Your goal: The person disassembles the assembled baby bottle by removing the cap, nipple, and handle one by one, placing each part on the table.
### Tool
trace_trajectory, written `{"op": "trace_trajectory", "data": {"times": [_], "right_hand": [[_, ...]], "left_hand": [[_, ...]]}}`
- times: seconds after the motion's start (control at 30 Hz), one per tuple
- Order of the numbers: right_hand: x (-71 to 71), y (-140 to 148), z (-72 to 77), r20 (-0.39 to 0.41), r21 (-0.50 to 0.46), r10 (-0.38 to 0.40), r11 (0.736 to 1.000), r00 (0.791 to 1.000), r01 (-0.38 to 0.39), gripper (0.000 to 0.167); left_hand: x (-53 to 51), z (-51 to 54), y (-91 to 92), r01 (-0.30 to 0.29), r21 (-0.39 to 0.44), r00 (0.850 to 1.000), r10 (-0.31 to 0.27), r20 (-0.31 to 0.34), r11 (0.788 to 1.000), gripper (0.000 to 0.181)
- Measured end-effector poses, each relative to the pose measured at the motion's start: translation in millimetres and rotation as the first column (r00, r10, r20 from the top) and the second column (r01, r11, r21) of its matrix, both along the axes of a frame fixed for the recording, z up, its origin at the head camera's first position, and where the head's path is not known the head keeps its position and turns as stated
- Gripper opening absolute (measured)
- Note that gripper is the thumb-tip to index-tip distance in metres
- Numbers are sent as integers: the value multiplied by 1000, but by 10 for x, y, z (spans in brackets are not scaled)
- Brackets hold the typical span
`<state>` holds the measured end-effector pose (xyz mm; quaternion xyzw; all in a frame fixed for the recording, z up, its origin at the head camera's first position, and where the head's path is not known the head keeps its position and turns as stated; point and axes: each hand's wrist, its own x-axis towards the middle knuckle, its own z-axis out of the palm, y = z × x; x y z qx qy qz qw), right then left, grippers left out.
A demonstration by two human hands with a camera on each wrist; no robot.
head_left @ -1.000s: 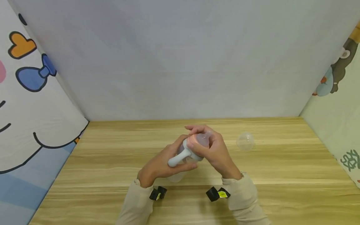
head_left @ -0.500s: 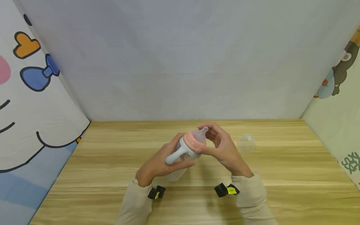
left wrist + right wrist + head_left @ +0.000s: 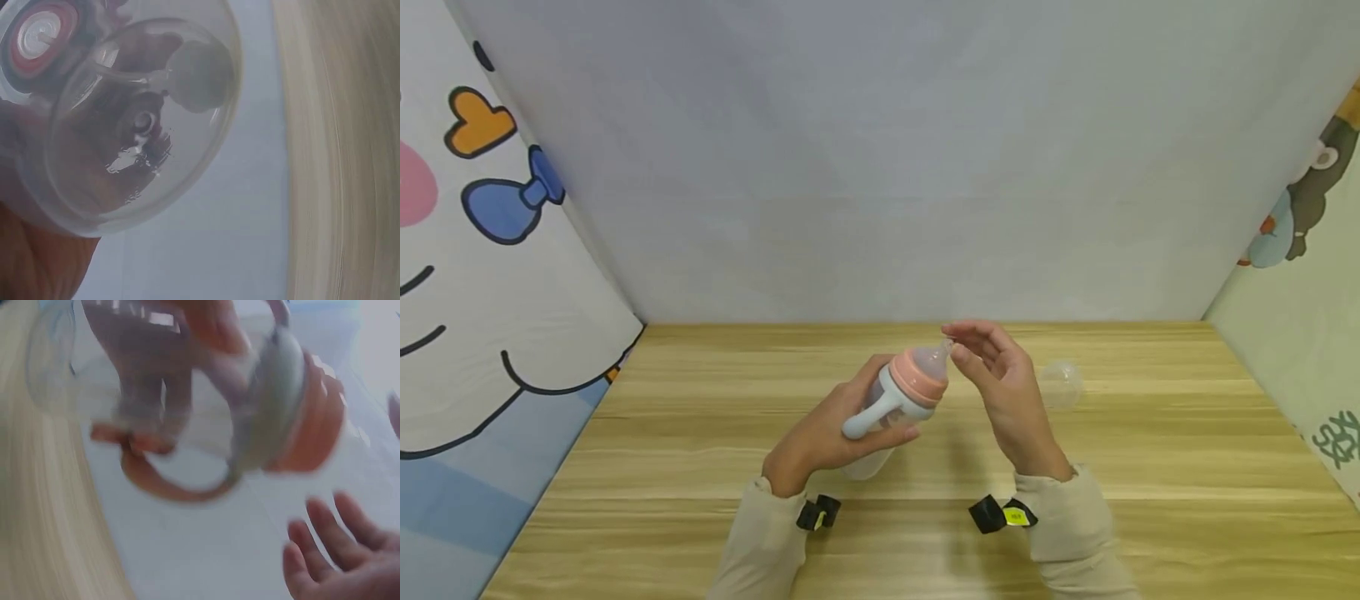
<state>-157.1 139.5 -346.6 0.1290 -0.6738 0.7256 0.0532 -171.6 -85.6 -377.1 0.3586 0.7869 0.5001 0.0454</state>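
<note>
My left hand (image 3: pixel 838 425) grips a clear baby bottle (image 3: pixel 868 462) around its body, tilted with its top toward the upper right. The bottle has a pink collar ring (image 3: pixel 917 379), a pale grey-blue handle (image 3: pixel 872 415) and a clear nipple (image 3: pixel 931 360). Beside the nipple's tip is my right hand (image 3: pixel 1007 392), its thumb and fingers apart; in the right wrist view its fingers (image 3: pixel 337 537) are spread, off the collar. Through the bottle's base (image 3: pixel 144 125), the left wrist view shows a straw with a round grey weight (image 3: pixel 200 76).
A clear dome-shaped cap (image 3: pixel 1061 384) lies on the wooden table (image 3: pixel 700 500), right of my right hand. A pale backdrop (image 3: pixel 880 167) stands behind the table, with cartoon-printed panels on both sides.
My right hand has come off the collar and moved up and right to the nipple's tip. My left hand keeps hold of the bottle with little movement.
</note>
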Motion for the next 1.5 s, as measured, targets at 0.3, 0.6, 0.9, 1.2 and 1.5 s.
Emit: {"op": "trace_trajectory", "data": {"times": [0.3, 0.6, 0.9, 1.2, 1.5], "right_hand": [[97, -384, 1, 108, -77, -93, 992, 990, 101, 29], [135, -425, -15, 118, -100, -35, 994, 992, 47, 36], [138, -411, -16, 53, -149, 26, 989, 998, -18, 36], [122, -390, -26, 21, -226, 83, 971, 996, -76, 30], [115, -357, -2, -29, -265, 26, 964, 999, -32, 25]], "left_hand": [[24, -2, 27, -28, -51, 1000, 27, -12, 998, 67], [19, 8, 32, -23, -81, 1000, 21, -24, 996, 66], [24, 10, 25, -2, -74, 999, 0, -35, 997, 68], [52, 5, 20, -3, -93, 998, -2, -57, 996, 70], [58, 39, 46, -14, -89, 998, 8, -62, 996, 71]]}}
